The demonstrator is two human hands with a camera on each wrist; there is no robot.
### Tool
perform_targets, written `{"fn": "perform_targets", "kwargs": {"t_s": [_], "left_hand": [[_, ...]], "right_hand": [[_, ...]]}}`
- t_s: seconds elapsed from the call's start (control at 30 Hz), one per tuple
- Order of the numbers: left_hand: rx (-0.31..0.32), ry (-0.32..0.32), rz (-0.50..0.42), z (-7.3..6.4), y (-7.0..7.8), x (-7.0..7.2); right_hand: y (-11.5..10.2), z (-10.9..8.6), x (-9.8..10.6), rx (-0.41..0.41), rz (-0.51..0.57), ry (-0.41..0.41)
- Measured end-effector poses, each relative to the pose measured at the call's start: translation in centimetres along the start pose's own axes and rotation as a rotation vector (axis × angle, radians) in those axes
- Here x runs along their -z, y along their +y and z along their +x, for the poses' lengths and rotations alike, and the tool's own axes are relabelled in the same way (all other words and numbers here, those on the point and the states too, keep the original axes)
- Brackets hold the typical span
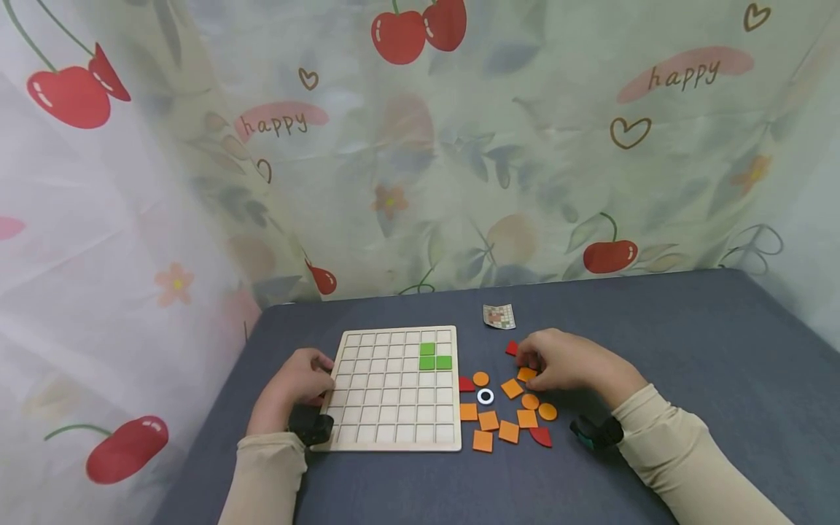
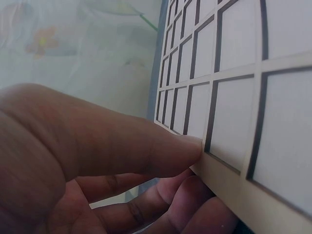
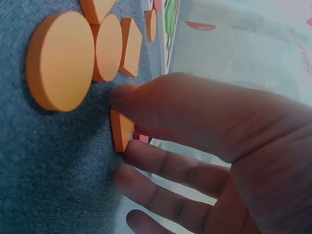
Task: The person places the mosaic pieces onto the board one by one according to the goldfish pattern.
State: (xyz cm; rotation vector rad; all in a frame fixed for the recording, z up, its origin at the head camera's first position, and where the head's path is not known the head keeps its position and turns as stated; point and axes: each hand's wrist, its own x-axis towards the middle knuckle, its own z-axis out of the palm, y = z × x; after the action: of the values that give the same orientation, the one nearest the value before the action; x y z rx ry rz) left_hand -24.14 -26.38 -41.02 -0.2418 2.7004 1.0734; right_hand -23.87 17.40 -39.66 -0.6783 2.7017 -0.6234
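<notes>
The wooden grid board (image 1: pixel 394 448) lies on the table, with three green square tiles (image 1: pixel 427 348) in cells near its upper right corner. At its left edge is my left hand (image 1: pixel 303 375); the thumb (image 2: pixel 180 151) presses on the rim and the other fingers curl below it. My right hand (image 1: pixel 567 359) is among the loose pieces right of the board. Its thumb and forefinger pinch an orange square tile (image 3: pixel 122 129) at opposite sides, close to the cloth. A red piece (image 1: pixel 512 348) sits just beyond those fingers.
Between board and right hand lie several orange squares (image 1: pixel 508 432), orange discs (image 1: pixel 547 412), a white ring with a dark centre (image 1: pixel 485 397) and red pieces (image 1: pixel 541 437). A small patterned card (image 1: pixel 499 316) lies behind them. A printed curtain (image 1: pixel 472 182) hangs beyond the dark table.
</notes>
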Motion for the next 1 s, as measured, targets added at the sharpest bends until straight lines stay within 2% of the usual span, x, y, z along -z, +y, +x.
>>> {"fn": "perform_targets", "kwargs": {"t_s": [0.7, 1.0], "left_hand": [[-0.002, -0.004, -0.005, 0.07, -0.04, 0.01], [0.008, -0.009, -0.001, 0.07, 0.11, 0.08]], "right_hand": [[-0.12, 0.14, 0.07, -0.002, -0.014, 0.004], [-0.80, -0.02, 0.10, 0.050, -0.016, 0.086]]}}
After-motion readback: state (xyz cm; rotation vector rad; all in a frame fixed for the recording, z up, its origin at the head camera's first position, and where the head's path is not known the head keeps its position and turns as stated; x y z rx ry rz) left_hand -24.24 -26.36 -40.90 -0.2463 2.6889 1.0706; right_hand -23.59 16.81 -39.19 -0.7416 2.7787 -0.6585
